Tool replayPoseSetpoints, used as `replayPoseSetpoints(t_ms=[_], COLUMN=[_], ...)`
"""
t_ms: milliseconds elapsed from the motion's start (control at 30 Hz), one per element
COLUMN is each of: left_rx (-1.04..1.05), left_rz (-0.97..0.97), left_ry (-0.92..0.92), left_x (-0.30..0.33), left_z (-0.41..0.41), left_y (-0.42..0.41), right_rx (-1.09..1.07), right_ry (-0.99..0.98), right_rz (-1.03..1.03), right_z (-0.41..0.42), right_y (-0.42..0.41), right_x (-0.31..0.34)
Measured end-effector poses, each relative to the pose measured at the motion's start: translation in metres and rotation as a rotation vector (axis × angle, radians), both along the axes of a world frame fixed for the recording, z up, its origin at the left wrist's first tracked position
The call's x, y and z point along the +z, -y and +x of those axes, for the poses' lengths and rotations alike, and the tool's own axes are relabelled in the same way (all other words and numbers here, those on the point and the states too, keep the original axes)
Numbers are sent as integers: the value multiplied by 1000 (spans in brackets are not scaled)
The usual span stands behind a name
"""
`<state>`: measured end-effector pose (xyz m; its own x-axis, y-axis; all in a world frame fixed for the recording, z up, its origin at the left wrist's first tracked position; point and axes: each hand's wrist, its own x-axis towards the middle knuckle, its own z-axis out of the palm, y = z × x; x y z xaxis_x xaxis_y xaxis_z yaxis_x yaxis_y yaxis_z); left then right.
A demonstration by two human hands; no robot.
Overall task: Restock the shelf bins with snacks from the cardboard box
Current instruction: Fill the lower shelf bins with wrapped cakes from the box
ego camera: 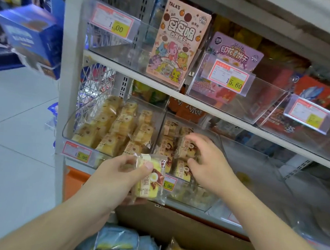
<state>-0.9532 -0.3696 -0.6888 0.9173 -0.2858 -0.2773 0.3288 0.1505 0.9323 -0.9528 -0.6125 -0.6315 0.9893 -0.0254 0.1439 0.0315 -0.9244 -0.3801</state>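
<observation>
Holding one cake pack [150, 180] in our left hand [117, 172], we set our open right hand [206, 159] on packs in the bin [209, 205]. Pushing hard could have squashed them.

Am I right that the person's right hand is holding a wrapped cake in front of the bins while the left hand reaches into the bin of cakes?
Not quite: the hands are swapped. In the head view, the left hand holds the wrapped cake in front of the bins, while the right hand reaches into the bin of cakes.
</observation>
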Motion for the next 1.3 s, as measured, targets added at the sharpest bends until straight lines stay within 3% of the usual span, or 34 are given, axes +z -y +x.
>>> replayPoseSetpoints(t_ms=[100,200,400,500,600,767,967,1133,1300], left_rx=[-9,-74,-117,-94,-168,-252,-290,-263,-271], left_rz=[43,23,-35,199,388,450,491,601,689], left_ry=[43,69,78,270,358,302,300,402,600], left_x=[5,10,13,7,9,-2,-6,-12,-18], left_z=[-3,-6,-5,3,4,10,16,9,-13], left_y=[1,3,2,1,2,7,7,7,11], right_rx=[259,366,202,73,-54,-130,-152,-45,-8], right_ry=[35,-16,108,124,65,-131,-153,-160,88], right_rz=[114,-23,-33,-2,-2,-55,-126,-303,-104], right_z=[-52,-73,-49,-14,31,83,107,86,-32], right_y=[-36,-55,-51,-44,-34,-21,-14,-5,18], right_x=[11,6,4,9,6,-20,-35,-23,-16])
